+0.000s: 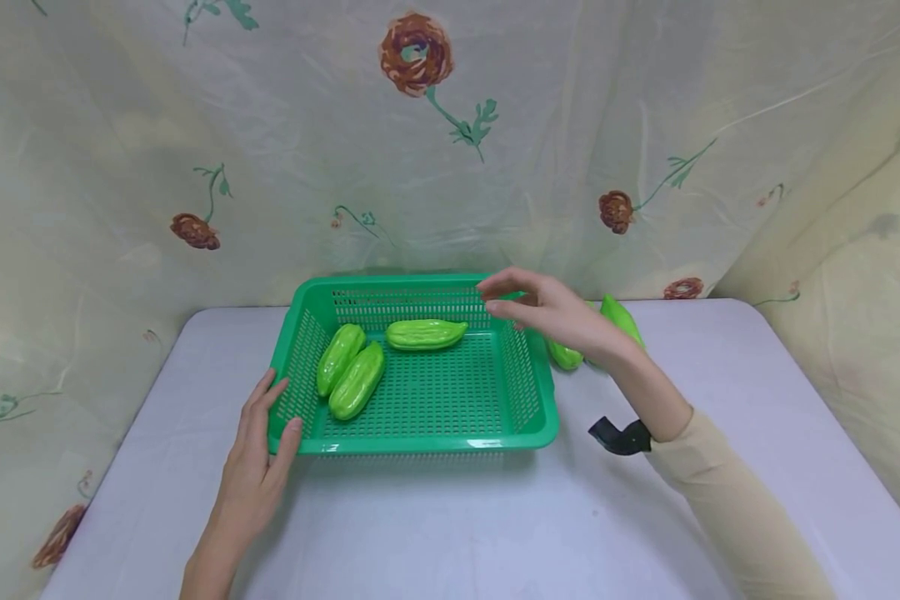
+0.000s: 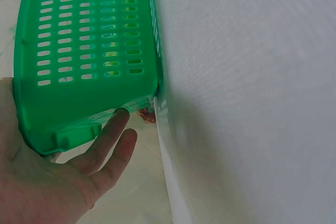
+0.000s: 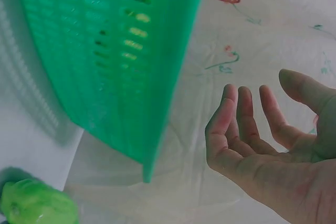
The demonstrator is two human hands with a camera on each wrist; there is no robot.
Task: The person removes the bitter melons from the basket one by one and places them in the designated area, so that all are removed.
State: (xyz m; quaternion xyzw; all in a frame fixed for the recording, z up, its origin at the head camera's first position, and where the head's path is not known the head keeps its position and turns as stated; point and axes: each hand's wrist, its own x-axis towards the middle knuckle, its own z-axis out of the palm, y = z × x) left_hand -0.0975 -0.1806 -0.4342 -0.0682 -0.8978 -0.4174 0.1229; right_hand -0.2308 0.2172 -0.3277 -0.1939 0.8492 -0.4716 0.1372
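At the lower left of the head view, the left hand [image 1: 252, 471] rested against the near left corner of the green basket [image 1: 427, 447], fingers fairly straight and slightly apart. The basket stood mid-frame on the white desk [image 1: 420, 533]. Inside, a pair of green gourds [image 1: 341, 358] lay side by side at the left, and a third gourd [image 1: 426, 334] lay near the far wall. The right hand [image 1: 546, 312] hung above the far right corner, fingers loosely bent, pinching nothing. Outside the right wall lay at least two loose gourds [image 1: 623, 317]; the forearm covered part of them, so the count was uncertain.

A light steadying touch seemed best, without tipping the basket; the right wrist needed to clear the rim, and any gourd was best released low, lest it roll.

The left wrist view showed two fingers outside the wall, below the rim, largely hidden from above; the right wrist view showed the bare palm.
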